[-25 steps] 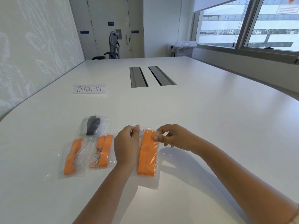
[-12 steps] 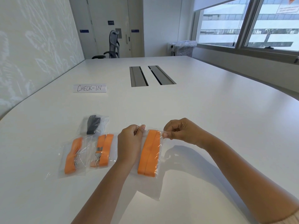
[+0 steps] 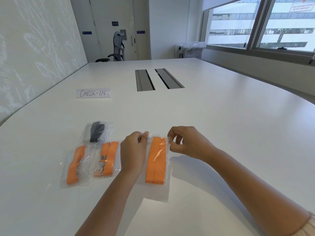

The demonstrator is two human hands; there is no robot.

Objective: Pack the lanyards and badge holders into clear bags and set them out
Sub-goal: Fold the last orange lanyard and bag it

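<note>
Lanyard bag (image 3: 157,169), clear, with a folded orange lanyard (image 3: 156,160) inside; lies flat on the desk (image 3: 221,133) toward its near edge, mouth end pointing away from the person; judged light and limp, film slick and crinkly, strap soft, nothing fragile; best taken at the two top corners of the mouth, where the film is free of the strap; a one-sided pull would likely skew the seal.

Left hand (image 3: 133,150) pinches the top left corner of the bag, thumb and fingers curled tight on the film; right hand (image 3: 185,142) pinches the top right corner between thumb and forefinger, other fingers loosely curled; both closed narrow on plastic, the mouth drawn taut between them; whether the strip is fully sealed cannot be told.

Beside the left hand, toward the left edge of the desk: two more packed bags, each with an orange lanyard and metal clip (image 3: 106,159) (image 3: 75,165), edges overlapping; just beyond them a bag with a black lanyard (image 3: 97,132); further off, a paper sign reading CHECK-IN (image 3: 93,93); two cable hatches (image 3: 157,79) at the desk's middle.
</note>
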